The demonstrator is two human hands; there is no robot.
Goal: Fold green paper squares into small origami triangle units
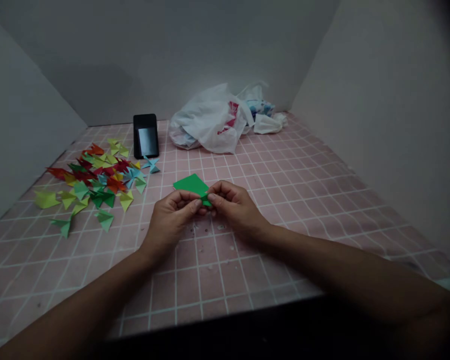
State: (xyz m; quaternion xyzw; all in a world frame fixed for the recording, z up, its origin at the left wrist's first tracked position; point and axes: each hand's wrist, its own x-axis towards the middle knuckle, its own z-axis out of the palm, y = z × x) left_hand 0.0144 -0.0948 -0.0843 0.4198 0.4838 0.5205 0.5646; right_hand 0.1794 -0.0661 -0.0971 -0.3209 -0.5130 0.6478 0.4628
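Observation:
Between my fingertips is a small folded piece of green paper [205, 201], held just above the table. My left hand [174, 215] pinches its left side, thumb on top. On the other side, my right hand [236, 205] grips it between thumb and index finger. The fingers hide most of its folds. Just behind my hands lies a flat green paper square [190, 184], partly covered by them. To the left of my left hand spreads a pile of folded paper figures [101, 175] in red, orange, yellow, blue and green.
A black phone [146, 136] leans upright behind the paper figures. A crumpled white plastic bag [210, 117] with red print rests near the back wall, with other wrapped items [264, 112] at its right. A pink checked cloth [285, 185] covers the table, with walls on three sides.

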